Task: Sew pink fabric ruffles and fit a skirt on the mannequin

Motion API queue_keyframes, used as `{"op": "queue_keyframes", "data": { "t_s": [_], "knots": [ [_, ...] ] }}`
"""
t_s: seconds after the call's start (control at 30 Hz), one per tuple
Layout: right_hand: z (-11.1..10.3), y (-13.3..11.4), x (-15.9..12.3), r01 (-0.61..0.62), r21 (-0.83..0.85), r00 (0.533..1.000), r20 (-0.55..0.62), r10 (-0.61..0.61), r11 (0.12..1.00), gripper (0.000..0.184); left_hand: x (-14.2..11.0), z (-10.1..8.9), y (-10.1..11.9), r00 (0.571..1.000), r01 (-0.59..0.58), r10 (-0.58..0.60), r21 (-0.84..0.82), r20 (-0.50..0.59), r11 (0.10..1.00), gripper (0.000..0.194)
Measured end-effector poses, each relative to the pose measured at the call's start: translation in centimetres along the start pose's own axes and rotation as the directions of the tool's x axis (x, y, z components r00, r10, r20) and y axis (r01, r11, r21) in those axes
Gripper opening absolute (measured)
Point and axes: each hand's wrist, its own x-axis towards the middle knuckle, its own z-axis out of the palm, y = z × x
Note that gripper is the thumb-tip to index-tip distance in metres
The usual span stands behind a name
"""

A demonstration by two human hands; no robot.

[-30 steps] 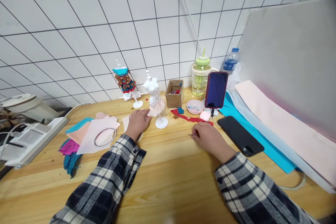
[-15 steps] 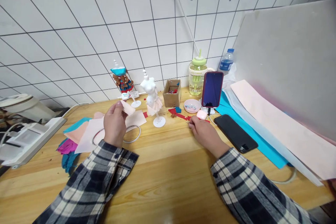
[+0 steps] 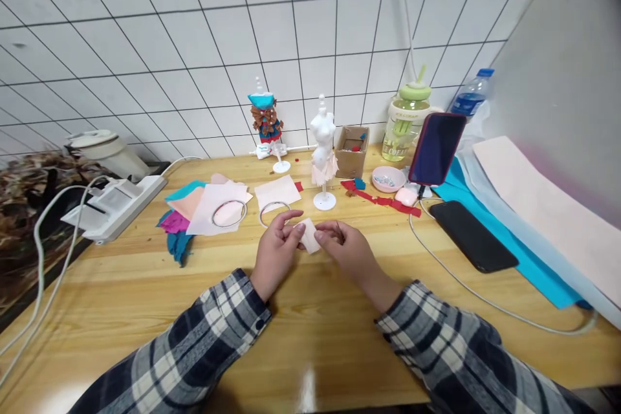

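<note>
My left hand [image 3: 279, 247] pinches a small pale pink piece [image 3: 309, 237], thin like paper or cloth, between thumb and fingers. At the piece's right edge, my right hand [image 3: 347, 247] is closed, with thumb and forefinger gripping there; a thin dark line shows by its fingers, too small to name. Just behind my hands stands a white mini dress form [image 3: 322, 124] on a round base, with a pale pink ruffled skirt round its hips. Farther back left, a second dress form [image 3: 267, 121] wears turquoise, brown, blue and red pieces.
Two metal rings [image 3: 229, 214] lie by pale sheets and coloured scraps [image 3: 179, 249] on the left. Behind are a small cardboard box [image 3: 352, 162], pink bead dish [image 3: 388, 180] and green-lidded jug [image 3: 408, 118]. Right are red scraps [image 3: 388, 203], an upright phone [image 3: 437, 147] and black phone [image 3: 473, 237].
My left hand has moved right with the pale pink piece. My right hand has left the red scraps and come to meet it in front of the dress form. The view has shifted.
</note>
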Motion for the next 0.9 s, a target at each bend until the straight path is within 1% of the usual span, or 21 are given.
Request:
{"op": "queue_keyframes", "data": {
  "t_s": [0.1, 0.17, 0.27, 0.33, 0.4, 0.47, 0.57, 0.63, 0.7, 0.77, 0.83, 0.9],
  "knots": [
    [-0.2, -0.1, 0.3, 0.011, -0.093, 0.997, -0.073, -0.017, 0.996, 0.028, -0.1, 0.1, -0.1, 0.998, -0.046, 0.046, 0.005, 0.033, 0.999, 0.041],
    [-0.5, -0.1, 0.3, 0.03, -0.122, 0.996, -0.084, -0.041, 0.992, 0.026, -0.3, 0.1, -0.2, 0.998, -0.038, 0.041, -0.037, 0.056, 0.999, 0.044],
    [-1.0, 0.1, 0.1, 0.076, -0.106, 0.991, -0.098, -0.086, 0.991, 0.023, -0.5, 0.2, -0.2, 0.996, 0.02, -0.008, -0.138, 0.085, 0.99, 0.053],
    [-1.2, 0.2, 0.0, 0.103, -0.103, 0.988, -0.107, -0.114, 0.989, 0.021, -0.6, 0.3, -0.2, 0.989, 0.08, -0.059, -0.149, 0.139, 0.986, 0.053],
    [-1.3, 0.3, -0.1, 0.119, -0.114, 0.987, -0.097, -0.13, 0.986, 0.02, -0.6, 0.5, -0.3, 0.977, 0.132, -0.113, -0.097, 0.179, 0.986, 0.046],
    [-1.5, 0.3, -0.1, 0.147, -0.13, 0.986, -0.062, -0.156, 0.981, 0.022, -0.6, 0.7, -0.3, 0.977, 0.14, -0.133, -0.029, 0.168, 0.99, 0.039],
    [-1.9, 0.4, -0.1, 0.194, -0.163, 0.979, -0.025, -0.201, 0.967, 0.032, -0.5, 0.8, -0.5, 0.985, 0.069, -0.081, 0.077, 0.152, 0.995, 0.032],
    [-2.2, 0.5, 0.1, 0.203, -0.192, 0.978, -0.01, -0.208, 0.96, 0.031, -0.6, 0.9, -0.6, 0.983, 0.022, -0.05, 0.158, 0.177, 0.987, 0.028],
    [-2.5, 0.6, 0.3, 0.183, -0.211, 0.982, -0.005, -0.188, 0.96, 0.023, -0.7, 0.9, -0.8, 0.979, -0.004, -0.043, 0.227, 0.199, 0.974, 0.027],
    [-2.7, 0.8, 0.5, 0.144, -0.198, 0.988, -0.027, -0.152, 0.97, 0.018, -0.7, 0.9, -0.9, 0.976, -0.022, -0.037, 0.267, 0.215, 0.964, 0.026],
    [-2.8, 1.0, 0.8, 0.107, -0.157, 0.992, -0.053, -0.116, 0.982, 0.02, -0.6, 0.8, -0.9, 0.975, -0.034, -0.028, 0.274, 0.222, 0.961, 0.026],
    [-2.9, 1.0, 0.9, 0.087, -0.128, 0.994, -0.054, -0.095, 0.988, 0.022, -0.5, 0.7, -1.0, 0.976, -0.04, -0.021, 0.272, 0.219, 0.961, 0.026]
  ]
}}
